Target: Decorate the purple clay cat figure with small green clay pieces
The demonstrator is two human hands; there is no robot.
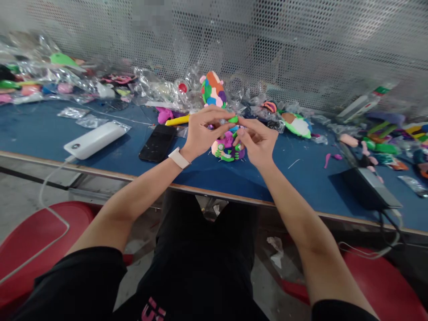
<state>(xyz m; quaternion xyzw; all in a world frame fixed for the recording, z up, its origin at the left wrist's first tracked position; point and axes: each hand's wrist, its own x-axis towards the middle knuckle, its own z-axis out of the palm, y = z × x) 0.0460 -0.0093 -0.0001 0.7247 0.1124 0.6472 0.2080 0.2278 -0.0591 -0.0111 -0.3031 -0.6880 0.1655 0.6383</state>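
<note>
A small lump of bright green modelling clay [233, 119] is between the fingertips of both hands. My left hand [202, 130] pinches it from the left, and my right hand [259, 141] has its fingers closed on it from the right. Below the fingertips, on the blue table, sits a colourful clay figure [228, 149] in purple, green and peach, partly covered by my hands. Just behind stands another clay piece [213, 89], patched in orange, green, white and purple. A yellow stick-like tool [178, 121] lies left of my left hand, beside a magenta clay lump [164, 115].
A black phone [158, 143] and a white power bank [96, 140] with a cable lie to the left. Clear plastic bags [155, 87] and clay pieces line the perforated metal panel [301, 49]. A dark box-like device [369, 189] stands right. Red stools [50, 236] flank the table edge.
</note>
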